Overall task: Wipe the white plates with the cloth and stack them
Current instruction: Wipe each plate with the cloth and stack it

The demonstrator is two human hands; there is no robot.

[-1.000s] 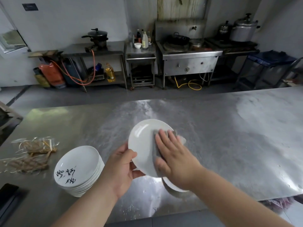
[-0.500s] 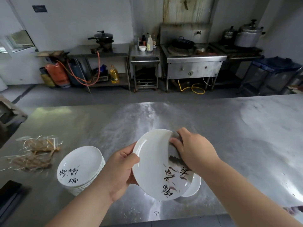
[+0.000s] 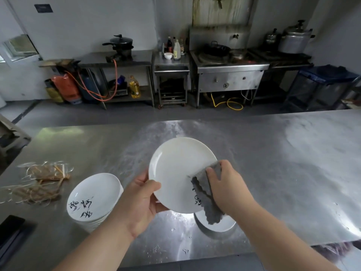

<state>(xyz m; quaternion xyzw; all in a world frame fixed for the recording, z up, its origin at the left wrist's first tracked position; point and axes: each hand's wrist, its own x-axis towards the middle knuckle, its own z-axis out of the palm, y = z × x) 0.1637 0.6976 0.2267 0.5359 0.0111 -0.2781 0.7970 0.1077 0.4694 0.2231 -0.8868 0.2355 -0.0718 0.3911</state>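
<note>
White plate point(image 3: 179, 171) held tilted above tabletop point(image 3: 283, 169), left rim pinched by left hand point(image 3: 142, 200) so face is exposed. Grey cloth point(image 3: 205, 192) gripped by right hand point(image 3: 228, 186), wrapped over right rim for wiping. Plate stack point(image 3: 93, 200) kept near left, probably for easy stacking; another plate point(image 3: 224, 225) lies on tabletop beneath.

Black brush-written characters stand on the top plate of the stack point(image 3: 97, 187) at 8 o'clock, near its 6 o'clock rim; they are not legible. Similar characters sit at the held plate's point(image 3: 175, 169) 5 o'clock edge, partly under the grey cloth point(image 3: 213, 214). The dark wall sign point(image 3: 43, 8) at 11 o'clock is too small to read.
</note>
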